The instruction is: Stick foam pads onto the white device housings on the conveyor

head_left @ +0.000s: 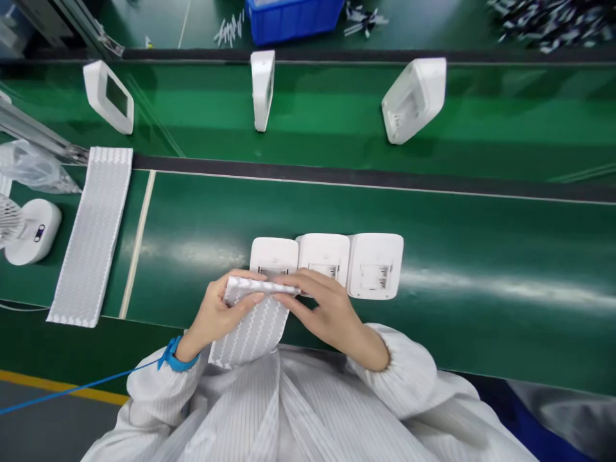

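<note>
My left hand (pixel 224 308) pinches the left side of a grey-and-white sheet (pixel 257 330) patterned with rows of small white marks. The far edge of this sheet is bent over, and its near end hangs towards my body. On the right side my right hand (pixel 325 308) grips the same folded edge between thumb and fingers. Just beyond my hands lie a white plastic housing (pixel 274 250), a second housing (pixel 325 247) and a third housing (pixel 376 264), side by side with slots facing up. My hands partly cover the first two.
A longer patterned strip (pixel 91 237) lies at the left, beside a small white fan (pixel 36 231) and a plastic bag (pixel 36 167). White devices, among them one device (pixel 414 99), sit on the green conveyor (pixel 327 109). Behind it stands a blue bin (pixel 296 22) near loose small parts (pixel 553 22). A blue cord (pixel 81 387) runs from my left wrist.
</note>
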Motion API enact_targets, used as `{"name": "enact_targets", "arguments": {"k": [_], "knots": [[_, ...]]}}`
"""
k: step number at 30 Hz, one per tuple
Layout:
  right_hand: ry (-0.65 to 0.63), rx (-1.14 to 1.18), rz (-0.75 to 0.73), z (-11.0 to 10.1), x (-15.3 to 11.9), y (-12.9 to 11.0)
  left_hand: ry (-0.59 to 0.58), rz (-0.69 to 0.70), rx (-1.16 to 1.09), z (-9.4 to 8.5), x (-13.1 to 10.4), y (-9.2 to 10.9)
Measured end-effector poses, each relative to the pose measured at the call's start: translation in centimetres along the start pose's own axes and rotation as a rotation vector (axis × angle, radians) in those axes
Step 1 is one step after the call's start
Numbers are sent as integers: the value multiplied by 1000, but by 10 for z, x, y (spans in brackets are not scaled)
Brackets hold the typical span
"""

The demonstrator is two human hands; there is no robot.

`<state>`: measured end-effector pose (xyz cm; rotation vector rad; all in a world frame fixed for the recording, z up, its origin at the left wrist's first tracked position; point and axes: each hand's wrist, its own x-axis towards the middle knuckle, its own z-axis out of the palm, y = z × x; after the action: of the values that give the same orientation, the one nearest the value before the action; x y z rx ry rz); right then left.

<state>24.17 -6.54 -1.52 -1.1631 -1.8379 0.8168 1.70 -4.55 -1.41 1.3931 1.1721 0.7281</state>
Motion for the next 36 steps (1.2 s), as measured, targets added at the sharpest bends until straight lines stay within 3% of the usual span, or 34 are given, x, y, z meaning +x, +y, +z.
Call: {"name": "enact_targets", "arguments": {"k": [4,7,10,13,17,20,22,25,29,36], "knots": [[-81,-63,-72,4,8,2,34,-16,24,-5,-2,1],[-123,-12,1,-6,10,2,69,-36,25,-7,-4,-4],[-80,49,105,-19,13,-1,90,-31,32,-9,-5,-8],[-51,53,109,-28,16,-3,99,-14,51,-10,-6,-10],[-118,38,106,-30,21,-2,86,2,54,-12,-6,-12],[-163,9,58,-25,29,1,98,-37,50,-13,-6,-15],[-77,-33,53,-18,37,4,122,-104,35,-13,-5,-17],[59,-58,179,-3,49,11,146,-172,20,-11,-2,-20],[53,-79,226,13,59,16,152,-176,21,-9,0,-20],[94,-200,228,23,60,9,90,-221,-3,-11,0,-17]]}}
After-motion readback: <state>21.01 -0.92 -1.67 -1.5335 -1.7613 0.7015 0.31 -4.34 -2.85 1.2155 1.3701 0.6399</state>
